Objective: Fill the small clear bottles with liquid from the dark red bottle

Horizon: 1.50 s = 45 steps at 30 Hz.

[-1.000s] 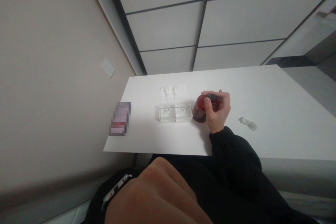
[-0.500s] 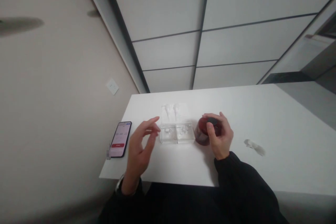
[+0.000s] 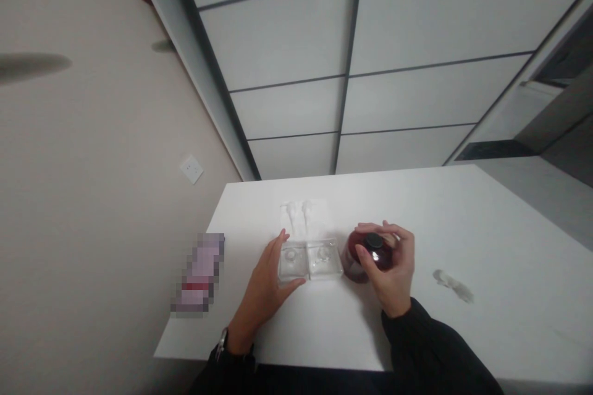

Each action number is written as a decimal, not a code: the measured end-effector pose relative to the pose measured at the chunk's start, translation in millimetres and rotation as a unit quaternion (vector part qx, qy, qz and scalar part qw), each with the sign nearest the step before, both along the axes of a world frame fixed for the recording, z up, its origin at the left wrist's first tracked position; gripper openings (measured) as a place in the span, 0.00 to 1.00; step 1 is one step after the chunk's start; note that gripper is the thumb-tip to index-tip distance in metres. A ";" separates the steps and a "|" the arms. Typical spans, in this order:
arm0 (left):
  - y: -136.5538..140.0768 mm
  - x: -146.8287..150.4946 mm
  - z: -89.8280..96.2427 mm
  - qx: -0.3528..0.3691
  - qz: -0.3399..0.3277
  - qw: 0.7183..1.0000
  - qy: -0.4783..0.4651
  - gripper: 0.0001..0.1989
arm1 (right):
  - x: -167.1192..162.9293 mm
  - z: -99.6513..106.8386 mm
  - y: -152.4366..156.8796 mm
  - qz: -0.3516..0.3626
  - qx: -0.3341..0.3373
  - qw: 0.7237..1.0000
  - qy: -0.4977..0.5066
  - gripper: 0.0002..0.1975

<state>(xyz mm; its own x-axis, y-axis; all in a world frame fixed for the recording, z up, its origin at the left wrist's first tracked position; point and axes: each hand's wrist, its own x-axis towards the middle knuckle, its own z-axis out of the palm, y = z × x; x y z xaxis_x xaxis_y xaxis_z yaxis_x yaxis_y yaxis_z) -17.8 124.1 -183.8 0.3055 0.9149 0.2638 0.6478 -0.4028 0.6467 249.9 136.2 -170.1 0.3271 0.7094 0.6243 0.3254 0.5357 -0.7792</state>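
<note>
Two clear, square-sided bottles stand side by side, the left clear bottle (image 3: 293, 263) touching the right clear bottle (image 3: 325, 263); a round neck shows on top of each. My left hand (image 3: 266, 281) is closed round the left one, thumb along its near side and fingers at its far left corner. A dark red bottle (image 3: 356, 264) with a black cap (image 3: 373, 241) stands close to the right clear bottle. Wrapped about its upper part is my right hand (image 3: 393, 262). Behind the clear bottles lie two whitish pump heads (image 3: 299, 208) with thin tubes.
A phone (image 3: 198, 274), blurred into blocks, lies at the left of the white table (image 3: 296, 333). Crumpled, translucent wrapping (image 3: 453, 285) rests on the right. A wall with a socket (image 3: 191, 169) borders the left side, and panelled doors (image 3: 287, 111) rise behind.
My left hand has moved right and closed round the left clear bottle. My right hand stays on the dark red bottle. The view has tilted up slightly.
</note>
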 end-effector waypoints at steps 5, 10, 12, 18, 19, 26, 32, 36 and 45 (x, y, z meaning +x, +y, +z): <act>1.7 -2.0 -3.4 0.017 0.010 1.000 0.022 0.52 | -0.6 -2.8 0.5 0.004 -0.012 0.999 -0.043 0.12; 2.2 -4.1 -8.6 0.030 0.019 0.999 0.031 0.51 | -1.3 -4.7 1.4 -0.007 0.000 1.000 -0.015 0.13; 2.1 -4.3 -9.3 0.030 0.024 0.999 0.030 0.50 | -1.5 -4.2 1.3 -0.007 0.003 0.999 -0.048 0.11; 1.8 -4.7 -4.7 0.009 0.015 0.999 0.036 0.49 | -2.3 -4.7 0.3 -0.012 -0.007 1.000 0.003 0.11; 1.8 -4.6 -4.5 0.008 0.015 0.999 0.036 0.48 | -1.8 -5.3 0.2 -0.011 -0.005 1.000 -0.008 0.09; 2.1 -3.4 -7.1 0.019 0.021 0.999 0.033 0.51 | 2.1 -10.0 0.0 -0.009 0.011 0.999 -0.052 0.13; 1.5 -3.1 -6.8 0.020 0.020 0.999 0.035 0.53 | 1.2 -11.9 -0.5 0.000 0.006 0.999 -0.032 0.11; 1.3 -3.5 -7.2 0.020 0.019 0.999 0.038 0.52 | 2.3 -9.9 -1.3 -0.003 0.024 0.999 -0.042 0.11; 0.8 -3.2 -7.7 0.013 0.022 0.999 0.030 0.50 | 1.4 -5.5 -4.9 -0.005 0.029 0.999 -0.029 0.15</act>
